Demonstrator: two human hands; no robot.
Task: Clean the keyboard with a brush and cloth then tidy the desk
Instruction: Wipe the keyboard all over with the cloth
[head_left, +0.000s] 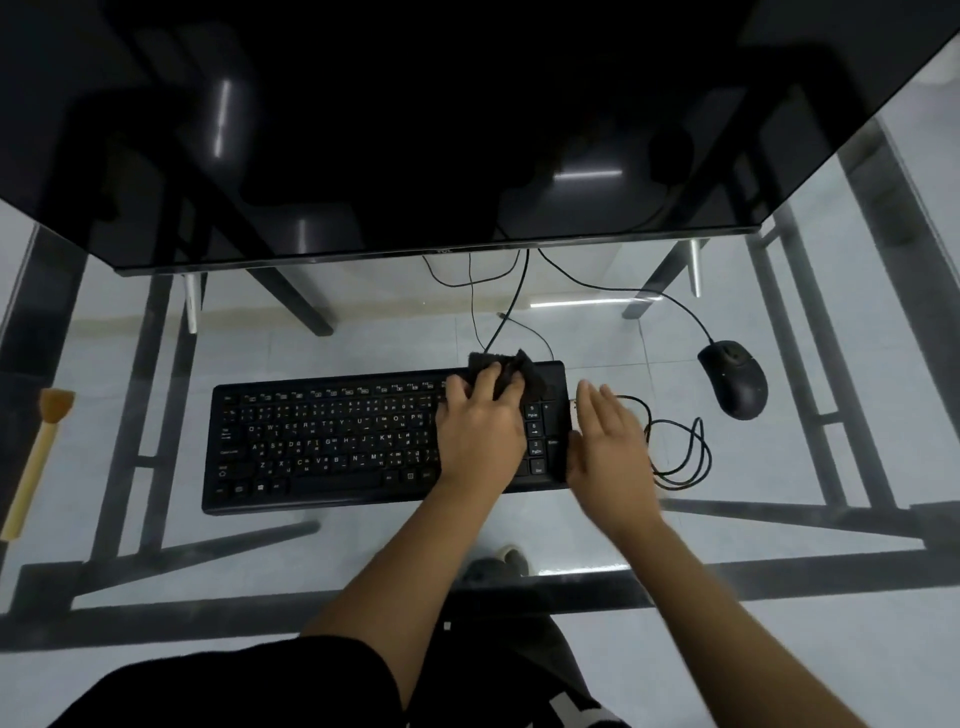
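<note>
Black keyboard (322, 441) lying flat, centre; dark cloth (532, 373) bunched on its upper-right keys; tan-handled brush (39, 457) far left.

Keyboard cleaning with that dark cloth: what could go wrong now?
1. The left hand holds the cloth on the keyboard; a loose corner might snag a key, or keys could get pressed.
2. The right hand lies flat at the keyboard's right end, beside the looped cable; a hard wipe could shove the keyboard onto it.
3. The brush lies at the glass desk's far left edge and might fall if bumped.
</note>
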